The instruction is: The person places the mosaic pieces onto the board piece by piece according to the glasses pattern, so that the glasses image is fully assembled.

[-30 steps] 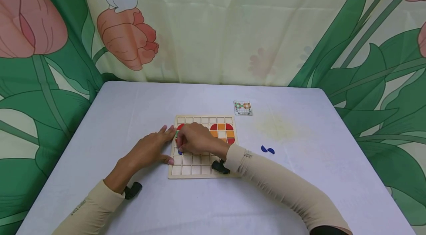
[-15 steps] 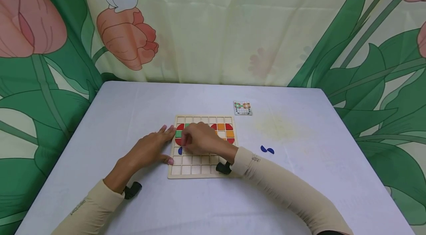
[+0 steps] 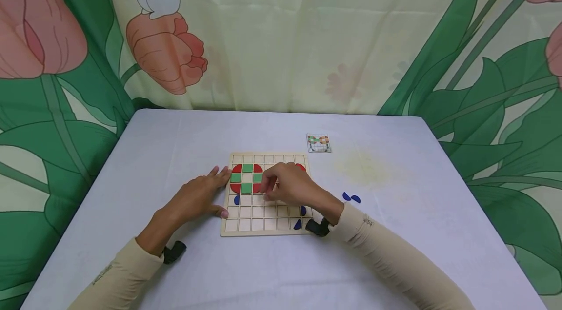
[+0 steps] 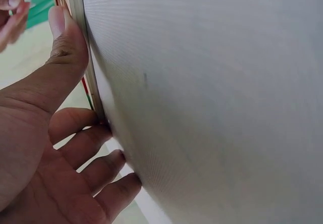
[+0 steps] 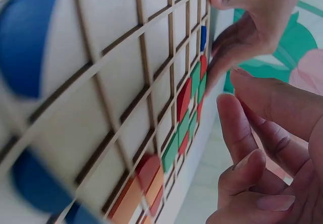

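Note:
My left hand (image 3: 195,195) rests along the left edge of a wooden grid board (image 3: 258,224). In the left wrist view its thumb (image 4: 68,47) lies against the board's rim, fingers spread on the cloth. My right hand (image 3: 290,184) hovers over the board's middle, fingers loosely bent, and the right wrist view shows nothing between them. Green square tiles (image 3: 247,168) and red rounded tiles (image 3: 235,187) form a ring at the board's left. A blue half-round piece (image 3: 237,200) sits below that ring. Two more blue pieces (image 3: 303,210) lie at the lower right; orange tiles (image 5: 128,201) are partly hidden.
Two loose blue half-round pieces (image 3: 351,198) lie on the white tablecloth (image 3: 395,164) right of the board. A small pattern card (image 3: 318,143) lies behind the board's right corner. A printed curtain (image 3: 272,32) hangs behind the table.
My right hand has moved right, away from the blue piece in the left column, which stays in its cell. The red and green ring is uncovered. My left hand stays put.

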### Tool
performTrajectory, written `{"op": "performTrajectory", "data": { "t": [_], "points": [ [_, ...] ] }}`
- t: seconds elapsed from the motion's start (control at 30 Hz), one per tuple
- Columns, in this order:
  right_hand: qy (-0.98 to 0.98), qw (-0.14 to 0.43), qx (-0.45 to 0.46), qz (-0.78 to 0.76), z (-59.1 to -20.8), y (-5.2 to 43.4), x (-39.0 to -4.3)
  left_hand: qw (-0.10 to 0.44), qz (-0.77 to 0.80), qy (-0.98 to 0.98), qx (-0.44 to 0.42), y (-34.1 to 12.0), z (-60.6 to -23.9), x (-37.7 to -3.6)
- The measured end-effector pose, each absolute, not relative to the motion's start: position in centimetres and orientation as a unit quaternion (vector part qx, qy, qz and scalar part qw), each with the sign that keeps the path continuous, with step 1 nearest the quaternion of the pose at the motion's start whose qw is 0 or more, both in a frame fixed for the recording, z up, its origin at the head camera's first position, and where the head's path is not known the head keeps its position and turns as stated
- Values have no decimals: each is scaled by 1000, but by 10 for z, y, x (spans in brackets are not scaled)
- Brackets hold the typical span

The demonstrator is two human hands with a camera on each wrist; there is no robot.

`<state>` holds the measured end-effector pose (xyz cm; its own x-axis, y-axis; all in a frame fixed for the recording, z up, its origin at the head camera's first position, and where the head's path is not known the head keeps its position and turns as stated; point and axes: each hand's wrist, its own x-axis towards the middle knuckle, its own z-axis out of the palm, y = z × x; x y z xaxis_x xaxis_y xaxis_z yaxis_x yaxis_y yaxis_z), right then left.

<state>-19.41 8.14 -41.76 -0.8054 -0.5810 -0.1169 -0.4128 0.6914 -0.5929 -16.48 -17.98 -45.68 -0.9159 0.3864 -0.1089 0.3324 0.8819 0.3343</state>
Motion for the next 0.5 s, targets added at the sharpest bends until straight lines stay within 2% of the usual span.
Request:
{"op": "performTrajectory", "data": {
  "t": [0.5],
  "points": [
    [927,138,-194,-289,-411,158,-190,85,147,967,188,-179,-458,-165]
  ]
}}
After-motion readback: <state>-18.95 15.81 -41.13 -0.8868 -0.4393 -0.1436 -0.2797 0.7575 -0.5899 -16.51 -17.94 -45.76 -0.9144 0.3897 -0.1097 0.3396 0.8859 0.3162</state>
